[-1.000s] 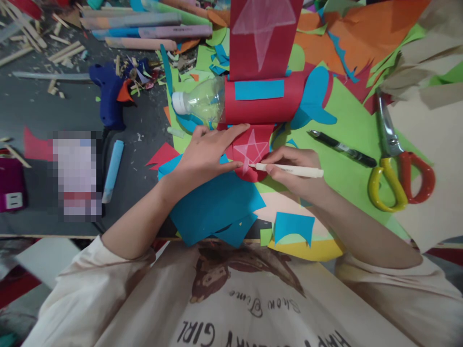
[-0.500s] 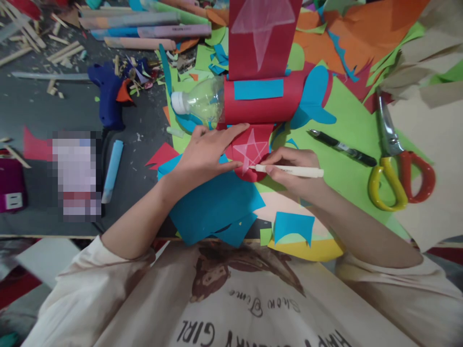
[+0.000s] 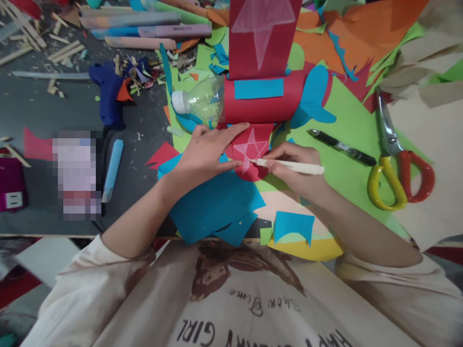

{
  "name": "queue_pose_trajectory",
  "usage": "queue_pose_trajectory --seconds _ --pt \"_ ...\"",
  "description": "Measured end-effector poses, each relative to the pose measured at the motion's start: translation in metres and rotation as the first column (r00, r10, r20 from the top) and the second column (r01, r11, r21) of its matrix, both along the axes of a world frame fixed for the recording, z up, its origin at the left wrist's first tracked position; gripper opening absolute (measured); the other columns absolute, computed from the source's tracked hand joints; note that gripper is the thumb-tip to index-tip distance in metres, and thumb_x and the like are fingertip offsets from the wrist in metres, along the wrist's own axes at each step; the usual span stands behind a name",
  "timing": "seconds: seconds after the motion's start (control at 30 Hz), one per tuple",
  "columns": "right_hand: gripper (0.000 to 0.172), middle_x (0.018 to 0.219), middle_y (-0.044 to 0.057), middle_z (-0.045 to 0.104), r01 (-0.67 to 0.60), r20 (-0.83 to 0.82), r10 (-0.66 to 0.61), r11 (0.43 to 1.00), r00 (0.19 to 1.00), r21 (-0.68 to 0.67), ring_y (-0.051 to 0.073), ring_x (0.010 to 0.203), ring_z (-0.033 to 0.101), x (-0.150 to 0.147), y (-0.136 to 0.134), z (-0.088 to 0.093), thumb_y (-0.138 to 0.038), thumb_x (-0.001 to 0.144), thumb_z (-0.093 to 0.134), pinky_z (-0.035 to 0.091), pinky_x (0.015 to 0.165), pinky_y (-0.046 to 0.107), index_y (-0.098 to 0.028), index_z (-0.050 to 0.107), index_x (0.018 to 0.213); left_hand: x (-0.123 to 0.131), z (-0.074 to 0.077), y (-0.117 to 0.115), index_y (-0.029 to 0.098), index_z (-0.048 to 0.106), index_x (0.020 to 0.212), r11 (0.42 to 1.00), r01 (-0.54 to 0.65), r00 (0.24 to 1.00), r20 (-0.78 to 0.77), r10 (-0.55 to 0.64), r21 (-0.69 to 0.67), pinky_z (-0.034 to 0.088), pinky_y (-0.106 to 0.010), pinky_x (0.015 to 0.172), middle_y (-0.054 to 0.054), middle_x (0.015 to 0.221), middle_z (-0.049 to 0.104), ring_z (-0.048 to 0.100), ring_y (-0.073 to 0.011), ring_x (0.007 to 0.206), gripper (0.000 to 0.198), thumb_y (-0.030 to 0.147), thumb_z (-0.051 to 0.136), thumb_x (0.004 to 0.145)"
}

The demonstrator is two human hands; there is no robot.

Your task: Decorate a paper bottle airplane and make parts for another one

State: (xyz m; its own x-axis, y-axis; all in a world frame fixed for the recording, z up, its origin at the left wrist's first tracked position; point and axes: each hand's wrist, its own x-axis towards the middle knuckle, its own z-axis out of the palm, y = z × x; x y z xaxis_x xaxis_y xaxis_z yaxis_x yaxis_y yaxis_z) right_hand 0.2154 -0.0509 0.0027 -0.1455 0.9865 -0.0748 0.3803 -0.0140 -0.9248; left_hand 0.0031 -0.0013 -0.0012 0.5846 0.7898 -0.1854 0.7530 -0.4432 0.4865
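Observation:
My left hand (image 3: 204, 152) lies flat with fingers stretched out, pressing on a red paper piece (image 3: 253, 142) that carries a white drawn star. Gripped in my right hand (image 3: 294, 166) is a white pen (image 3: 289, 166), whose tip touches the star's lower right part. Just beyond the red piece lies a plastic bottle (image 3: 198, 101) wrapped in red paper (image 3: 260, 103) with a blue rectangle on it. Blue paper sheets (image 3: 213, 202) lie under my left wrist.
Scissors with yellow and red handles (image 3: 392, 164) and a black pen (image 3: 342, 148) rest on green paper at the right. A blue glue gun (image 3: 108, 94), markers (image 3: 144, 31) and wooden sticks crowd the far left. Coloured paper scraps cover the table; its front edge runs below my arms.
The pen tip has shifted slightly up and right along the star. My left hand has stayed in place on the red paper.

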Motion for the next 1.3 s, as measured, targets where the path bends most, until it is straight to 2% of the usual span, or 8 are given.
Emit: queue_pose_trajectory --seconds 0.3,0.5,0.73,0.87,1.07,1.3 --pt "0.018 0.059 -0.001 0.067 -0.06 -0.025 0.061 0.997 0.998 0.038 0.014 0.049 0.055 0.0041 0.0011 -0.0038 -0.033 0.08 0.067 0.041 0.046 0.028 -0.025 0.064 0.064 -0.0001 0.0009 -0.0004 0.022 0.04 0.15 1.0 0.002 1.0 -0.014 -0.002 -0.011 0.032 -0.039 0.1 -0.008 0.118 0.069 0.062 -0.0285 0.112 0.069 0.039 0.065 0.089" --pt "0.02 0.056 -0.001 0.064 -0.054 0.004 0.054 0.998 0.999 0.019 0.014 0.049 0.053 0.0027 0.0003 -0.003 -0.036 0.079 0.066 0.039 0.046 0.028 -0.025 0.064 0.063 -0.0005 -0.0005 -0.0005 0.025 0.039 0.151 1.0 -0.002 1.0 -0.002 0.002 -0.007 0.033 -0.039 0.099 -0.007 0.12 0.069 0.061 -0.0294 0.114 0.068 0.039 0.064 0.089" --pt "0.018 0.061 0.0 0.067 0.034 0.011 -0.035 0.999 0.999 0.038 0.015 0.053 0.056 0.0015 -0.0007 -0.0025 -0.034 0.08 0.068 0.043 0.048 0.029 -0.025 0.062 0.066 -0.0008 -0.0009 -0.0005 0.027 0.038 0.151 1.0 0.005 1.0 0.029 -0.005 0.0 0.033 -0.041 0.099 -0.007 0.118 0.069 0.061 -0.0295 0.114 0.067 0.04 0.062 0.09" --pt "0.016 0.064 0.001 0.069 0.037 0.0 -0.037 0.999 0.999 0.036 0.015 0.054 0.058 0.0017 -0.0016 -0.0032 -0.034 0.081 0.068 0.045 0.048 0.029 -0.025 0.064 0.069 -0.0008 -0.0017 -0.0001 0.026 0.038 0.15 1.0 0.009 1.0 0.025 -0.009 0.0 0.033 -0.04 0.098 -0.007 0.122 0.068 0.061 -0.0293 0.115 0.068 0.04 0.063 0.089" --pt "0.02 0.06 -0.001 0.066 0.012 -0.016 -0.011 0.998 1.0 0.068 0.014 0.052 0.056 0.0004 -0.001 -0.0027 -0.035 0.081 0.069 0.043 0.047 0.028 -0.024 0.062 0.065 0.0002 -0.0002 -0.0003 0.025 0.039 0.15 1.0 0.004 1.0 0.002 -0.004 -0.01 0.033 -0.039 0.099 -0.007 0.122 0.068 0.061 -0.0289 0.114 0.068 0.04 0.063 0.089" --pt "0.03 0.055 -0.001 0.062 0.024 0.005 -0.024 0.999 1.0 0.033 0.015 0.05 0.053 -0.0008 -0.0004 -0.003 -0.043 0.081 0.068 0.041 0.048 0.03 -0.026 0.058 0.058 -0.0011 -0.0011 -0.0005 0.027 0.038 0.151 1.0 0.001 1.0 0.017 -0.001 0.002 0.033 -0.039 0.099 -0.007 0.123 0.068 0.06 -0.0295 0.116 0.069 0.04 0.064 0.088"
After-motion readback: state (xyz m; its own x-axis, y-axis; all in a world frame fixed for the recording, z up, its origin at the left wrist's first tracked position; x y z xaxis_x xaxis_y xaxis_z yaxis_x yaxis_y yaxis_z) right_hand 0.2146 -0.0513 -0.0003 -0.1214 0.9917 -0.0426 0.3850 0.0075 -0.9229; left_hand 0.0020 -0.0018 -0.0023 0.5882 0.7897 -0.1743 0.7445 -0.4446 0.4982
